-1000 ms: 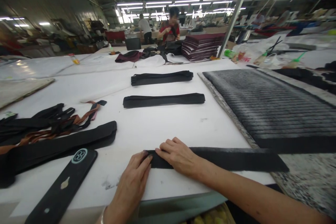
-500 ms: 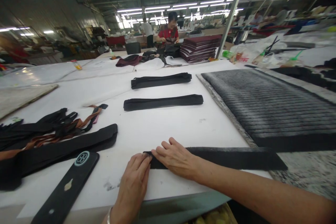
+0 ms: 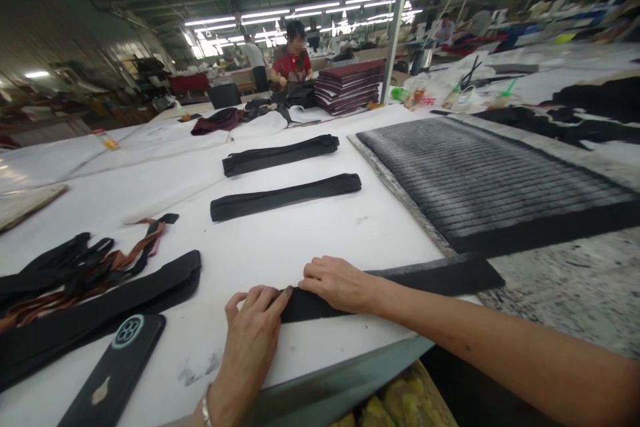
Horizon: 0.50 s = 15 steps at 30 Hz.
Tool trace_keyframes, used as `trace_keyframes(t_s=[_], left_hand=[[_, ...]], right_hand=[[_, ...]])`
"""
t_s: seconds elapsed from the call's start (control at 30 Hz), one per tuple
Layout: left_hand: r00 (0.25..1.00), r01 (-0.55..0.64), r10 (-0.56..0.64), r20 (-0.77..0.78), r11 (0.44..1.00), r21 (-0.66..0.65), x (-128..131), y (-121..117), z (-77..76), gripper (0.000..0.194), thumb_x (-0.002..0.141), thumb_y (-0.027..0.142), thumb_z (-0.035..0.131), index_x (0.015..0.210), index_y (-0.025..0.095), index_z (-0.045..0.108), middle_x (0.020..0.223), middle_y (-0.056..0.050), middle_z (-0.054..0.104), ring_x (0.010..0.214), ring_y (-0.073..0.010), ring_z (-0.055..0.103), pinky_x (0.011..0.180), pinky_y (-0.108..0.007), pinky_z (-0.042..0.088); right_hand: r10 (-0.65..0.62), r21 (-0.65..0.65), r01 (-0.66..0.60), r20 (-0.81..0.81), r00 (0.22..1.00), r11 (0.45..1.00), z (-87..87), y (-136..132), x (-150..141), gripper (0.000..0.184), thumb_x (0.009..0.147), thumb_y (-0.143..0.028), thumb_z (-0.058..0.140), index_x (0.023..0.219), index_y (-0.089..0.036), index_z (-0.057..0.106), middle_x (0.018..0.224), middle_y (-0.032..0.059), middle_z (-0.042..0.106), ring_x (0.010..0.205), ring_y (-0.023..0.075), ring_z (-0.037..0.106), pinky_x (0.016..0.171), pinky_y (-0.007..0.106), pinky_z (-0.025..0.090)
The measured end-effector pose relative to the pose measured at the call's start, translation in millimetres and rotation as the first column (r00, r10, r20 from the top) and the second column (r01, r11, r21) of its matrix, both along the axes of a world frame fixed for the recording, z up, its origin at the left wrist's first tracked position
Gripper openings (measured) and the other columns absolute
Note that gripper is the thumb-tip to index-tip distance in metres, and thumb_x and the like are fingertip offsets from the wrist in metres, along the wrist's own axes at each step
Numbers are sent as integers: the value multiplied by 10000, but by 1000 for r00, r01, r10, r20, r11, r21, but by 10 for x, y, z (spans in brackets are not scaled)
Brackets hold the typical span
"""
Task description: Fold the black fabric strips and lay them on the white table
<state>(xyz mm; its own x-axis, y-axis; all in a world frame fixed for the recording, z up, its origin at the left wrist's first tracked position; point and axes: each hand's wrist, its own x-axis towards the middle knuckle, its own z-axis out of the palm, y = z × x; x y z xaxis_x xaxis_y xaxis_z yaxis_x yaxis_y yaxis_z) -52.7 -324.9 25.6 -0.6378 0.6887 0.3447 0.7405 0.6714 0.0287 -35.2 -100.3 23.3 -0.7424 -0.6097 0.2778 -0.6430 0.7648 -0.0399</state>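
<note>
A long black strip of material (image 3: 430, 278) lies along the front of the white table, its right end reaching the speckled board. My left hand (image 3: 255, 323), with a bracelet at the wrist, is at the strip's left end, thumb and fingertips pressed on it. Just right of that, my right hand (image 3: 337, 283) has its fingers curled on the strip's far edge, pinching it. The fingers cover part of that edge. Beyond them lie two narrow black bundles of strips, a nearer one (image 3: 285, 197) and a farther one (image 3: 280, 155).
At left are a stack of black strips (image 3: 100, 307), tangled black and brown scraps (image 3: 120, 257) and a dark phone (image 3: 115, 373). Rows of overlapping black strips (image 3: 490, 180) cover a board at right. A person in red (image 3: 293, 63) works beyond, near stacked maroon sheets (image 3: 347, 87).
My view has turned to the right, so the table things shift left. My right hand's fingers have curled in more and sit slightly farther from my left hand along the strip.
</note>
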Motion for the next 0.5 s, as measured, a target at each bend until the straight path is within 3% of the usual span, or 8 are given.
trace_keyframes(t_s=[0.23, 0.37, 0.5], left_hand=[[1000, 18, -18, -6, 1000, 4, -19, -7, -74, 433, 841, 46, 459, 1145, 320, 599, 961, -15, 672, 986, -202, 580, 1006, -492, 155], [993, 94, -97, -74, 995, -45, -61, 18, -70, 409, 833, 24, 431, 1101, 271, 618, 1091, -41, 658, 1079, -210, 547, 1014, -448, 175], [992, 125, -126, -19, 990, -70, -59, 49, -39, 427, 852, 4, 365, 1122, 230, 606, 997, -34, 664, 992, -173, 571, 981, -389, 232]], right_hand=[[69, 47, -68, -34, 997, 997, 15, 160, 72, 219, 946, -167, 390, 1059, -166, 577, 893, 53, 581, 744, 162, 477, 664, 306, 384], [85, 52, -83, -23, 996, 995, 22, 250, 117, 246, 944, -161, 389, 1122, -154, 557, 907, 63, 583, 735, 159, 473, 657, 306, 393], [86, 39, -87, 14, 996, 995, 32, 348, 164, 255, 940, -147, 383, 1125, -148, 558, 906, 69, 582, 767, 161, 484, 682, 307, 401]])
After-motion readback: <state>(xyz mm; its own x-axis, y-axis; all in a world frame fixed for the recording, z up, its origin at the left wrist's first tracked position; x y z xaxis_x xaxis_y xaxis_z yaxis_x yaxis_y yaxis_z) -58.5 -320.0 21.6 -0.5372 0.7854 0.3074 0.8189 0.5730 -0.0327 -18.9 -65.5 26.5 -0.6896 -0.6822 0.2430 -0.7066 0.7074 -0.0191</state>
